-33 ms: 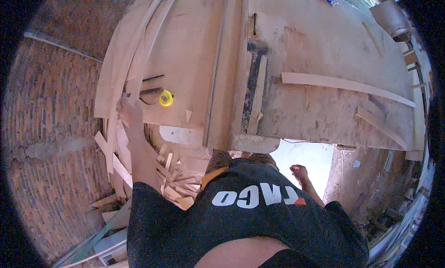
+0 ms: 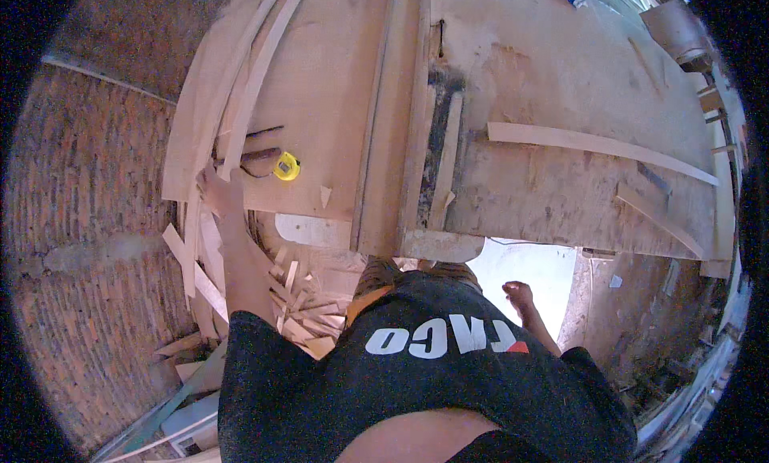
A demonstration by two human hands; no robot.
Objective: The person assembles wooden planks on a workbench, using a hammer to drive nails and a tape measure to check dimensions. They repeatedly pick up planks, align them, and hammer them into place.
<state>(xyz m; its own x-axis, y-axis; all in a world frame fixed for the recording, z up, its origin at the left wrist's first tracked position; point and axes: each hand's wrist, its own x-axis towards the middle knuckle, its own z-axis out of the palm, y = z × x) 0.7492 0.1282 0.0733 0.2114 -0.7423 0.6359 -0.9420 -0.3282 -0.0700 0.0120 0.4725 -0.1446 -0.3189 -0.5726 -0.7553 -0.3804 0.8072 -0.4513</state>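
Note:
My left hand is at the near left edge of the workbench, its fingers closed around the near end of a long, thin wooden strip. The strip runs away from me along the bench. Beside it lies another long strip. A yellow tape measure rests just right of this hand, next to a brown-handled tool and a thin dark rod. My right hand hangs at my right side below the bench edge, fingers curled, with nothing visible in it.
A raised wooden rail divides the bench top. On the right half lie a curved strip, a shorter piece and a narrow batten. Wood offcuts are heaped on the floor, left of my legs. A brick surface is far left.
The strip at my left hand has shifted slightly, and the hand has moved a little with it. My right hand stays where it was.

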